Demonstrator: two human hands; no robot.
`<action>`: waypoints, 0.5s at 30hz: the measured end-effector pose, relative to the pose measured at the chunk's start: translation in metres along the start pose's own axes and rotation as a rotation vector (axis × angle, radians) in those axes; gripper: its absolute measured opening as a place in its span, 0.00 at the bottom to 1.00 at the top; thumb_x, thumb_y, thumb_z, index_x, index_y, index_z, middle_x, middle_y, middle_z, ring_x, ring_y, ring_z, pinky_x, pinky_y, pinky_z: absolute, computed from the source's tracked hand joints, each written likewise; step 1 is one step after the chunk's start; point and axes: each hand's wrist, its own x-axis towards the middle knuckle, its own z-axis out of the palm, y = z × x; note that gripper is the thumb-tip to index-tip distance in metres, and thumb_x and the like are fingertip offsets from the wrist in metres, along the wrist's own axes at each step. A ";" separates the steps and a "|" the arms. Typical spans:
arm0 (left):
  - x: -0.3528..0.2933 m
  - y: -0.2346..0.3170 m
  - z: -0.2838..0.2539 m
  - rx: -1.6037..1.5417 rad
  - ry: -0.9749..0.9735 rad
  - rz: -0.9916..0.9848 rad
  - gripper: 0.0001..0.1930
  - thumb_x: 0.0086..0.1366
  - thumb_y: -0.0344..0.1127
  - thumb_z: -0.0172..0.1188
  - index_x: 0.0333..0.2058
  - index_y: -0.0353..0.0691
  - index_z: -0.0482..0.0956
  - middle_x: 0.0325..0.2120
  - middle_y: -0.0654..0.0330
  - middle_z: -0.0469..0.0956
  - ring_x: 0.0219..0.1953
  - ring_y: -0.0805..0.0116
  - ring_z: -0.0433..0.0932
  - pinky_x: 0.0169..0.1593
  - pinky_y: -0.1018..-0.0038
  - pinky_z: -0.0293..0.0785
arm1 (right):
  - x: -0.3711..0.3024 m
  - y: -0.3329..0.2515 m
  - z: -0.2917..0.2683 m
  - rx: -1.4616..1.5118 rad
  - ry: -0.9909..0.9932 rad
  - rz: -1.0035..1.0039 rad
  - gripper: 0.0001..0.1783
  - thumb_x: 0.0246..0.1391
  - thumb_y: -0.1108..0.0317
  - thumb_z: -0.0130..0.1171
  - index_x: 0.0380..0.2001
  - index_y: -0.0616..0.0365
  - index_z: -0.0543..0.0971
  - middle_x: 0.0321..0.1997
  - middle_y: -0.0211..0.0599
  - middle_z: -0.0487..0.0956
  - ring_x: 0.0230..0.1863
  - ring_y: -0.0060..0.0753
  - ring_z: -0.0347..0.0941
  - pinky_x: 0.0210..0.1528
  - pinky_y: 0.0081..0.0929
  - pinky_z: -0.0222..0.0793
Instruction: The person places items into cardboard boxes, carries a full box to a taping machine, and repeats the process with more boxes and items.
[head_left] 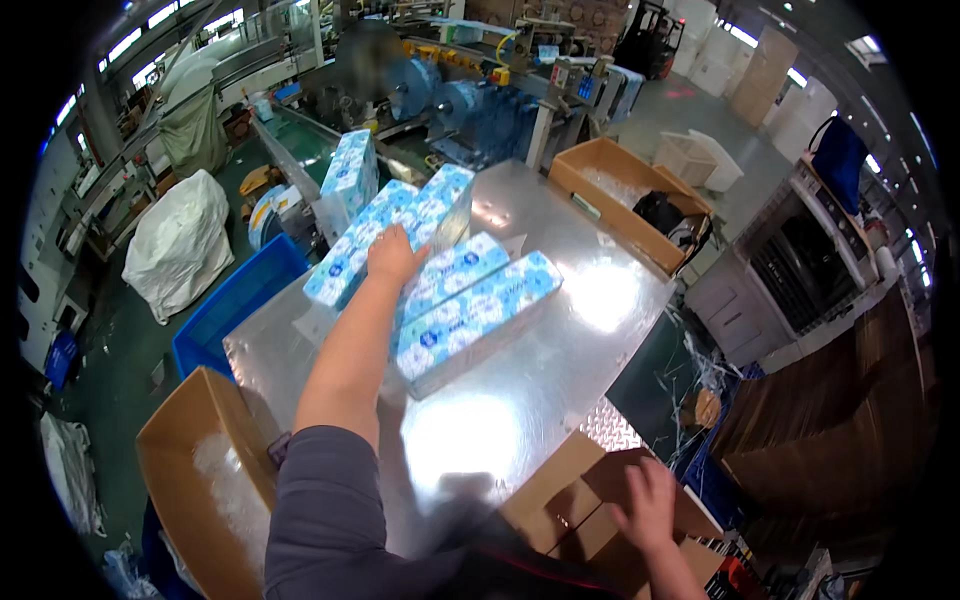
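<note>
Several long tissue packs, blue and white with a floral print, lie on a shiny metal table (570,350). My left hand (396,256) reaches in among them, fingers bent over a tissue pack (440,205) and thumb out to the right; the palm side is hidden. Left of it lies another long tissue pack (350,255). To its right are a tissue pack (462,268) and, nearest me, one more tissue pack (480,320). At the lower right, my right hand (648,500) hovers with fingers apart over an open cardboard box (560,500), holding nothing.
A tissue pack (350,175) stands at the conveyor's end beyond the table. Cardboard boxes with clear plastic are at the lower left (185,440) and far right (620,180). A blue bin (235,300) sits by the left edge. Flat cardboard is stacked (830,410) at right.
</note>
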 end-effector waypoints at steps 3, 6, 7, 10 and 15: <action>0.028 0.017 -0.005 0.177 -0.237 -0.149 0.44 0.53 0.58 0.69 0.60 0.33 0.66 0.57 0.51 0.72 0.64 0.53 0.64 0.62 0.62 0.66 | 0.090 -0.050 0.042 -0.015 -0.046 -0.238 0.42 0.42 0.57 0.71 0.63 0.46 0.68 0.66 0.50 0.65 0.65 0.58 0.62 0.66 0.59 0.57; 0.044 0.000 0.002 0.118 -0.298 -0.174 0.51 0.49 0.60 0.70 0.65 0.34 0.61 0.57 0.49 0.72 0.60 0.48 0.69 0.60 0.59 0.69 | 0.174 -0.101 0.067 0.030 -0.123 -0.373 0.38 0.51 0.54 0.65 0.66 0.38 0.66 0.69 0.44 0.64 0.68 0.54 0.61 0.68 0.61 0.55; 0.047 -0.002 0.005 0.082 -0.318 -0.095 0.52 0.48 0.57 0.70 0.66 0.36 0.59 0.56 0.47 0.73 0.58 0.47 0.70 0.60 0.59 0.69 | 0.196 -0.114 0.073 0.021 -0.111 -0.398 0.38 0.52 0.53 0.64 0.67 0.37 0.65 0.71 0.42 0.62 0.69 0.53 0.60 0.69 0.61 0.54; 0.042 -0.032 0.012 -0.048 -0.352 0.213 0.54 0.47 0.50 0.71 0.70 0.42 0.54 0.51 0.43 0.76 0.52 0.42 0.76 0.57 0.57 0.71 | 0.258 -0.135 0.104 -0.106 0.025 -0.546 0.41 0.51 0.51 0.65 0.68 0.36 0.64 0.74 0.37 0.59 0.73 0.50 0.55 0.70 0.60 0.52; -0.040 -0.053 -0.076 -0.282 -0.650 0.508 0.54 0.44 0.39 0.73 0.71 0.56 0.54 0.45 0.40 0.79 0.49 0.41 0.78 0.54 0.56 0.72 | 0.280 -0.162 0.103 -0.185 -0.139 -0.833 0.44 0.47 0.51 0.65 0.69 0.34 0.63 0.77 0.31 0.54 0.76 0.45 0.50 0.70 0.59 0.53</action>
